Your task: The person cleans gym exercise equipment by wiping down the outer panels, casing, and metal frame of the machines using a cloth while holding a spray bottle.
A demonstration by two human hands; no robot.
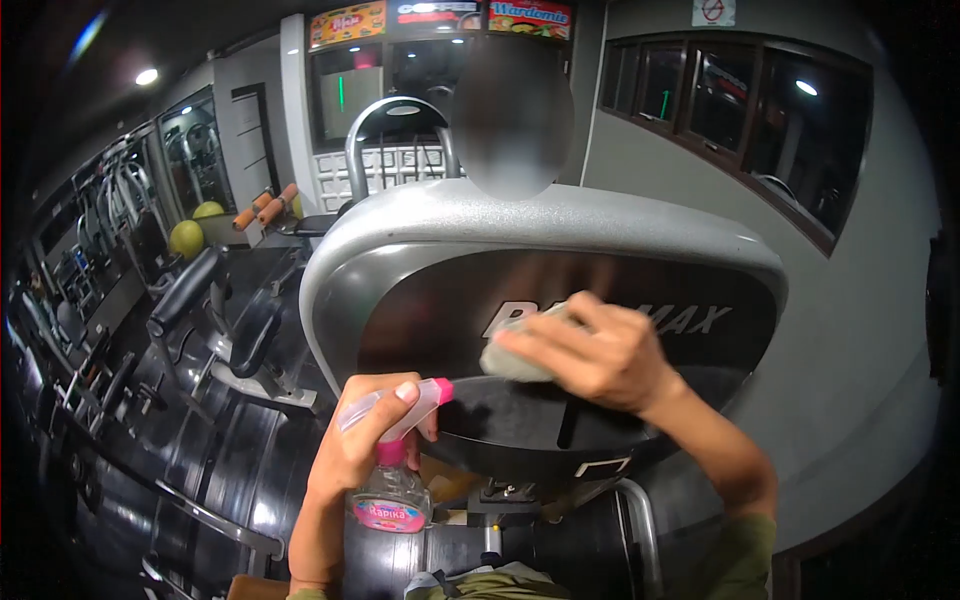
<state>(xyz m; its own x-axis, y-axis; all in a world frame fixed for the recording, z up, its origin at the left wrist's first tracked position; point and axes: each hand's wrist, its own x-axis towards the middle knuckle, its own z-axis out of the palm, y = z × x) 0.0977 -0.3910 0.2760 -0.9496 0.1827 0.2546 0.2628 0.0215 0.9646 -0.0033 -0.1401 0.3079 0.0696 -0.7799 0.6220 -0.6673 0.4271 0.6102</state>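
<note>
My left hand (365,425) is wrapped around the neck of a spray bottle (390,495) with a pink nozzle, a pink collar and a label on its clear body. The nozzle points toward the machine's panel. My right hand (600,350) presses a pale greyish cloth (515,355) against the glossy black face of a gym machine's console (700,290). Part of the white lettering on that face is covered by the hand and cloth. A silver-grey rim (400,225) frames the black panel. Below the lettering lies a dark recessed tray area (490,410).
An exercise bench (225,330) with dark pads stands on the shiny black floor at left. Weight machines line the left wall, near yellow-green exercise balls (186,238). Orange foam rollers (267,207) sit behind the console. A grey wall with windows (740,110) rises at right.
</note>
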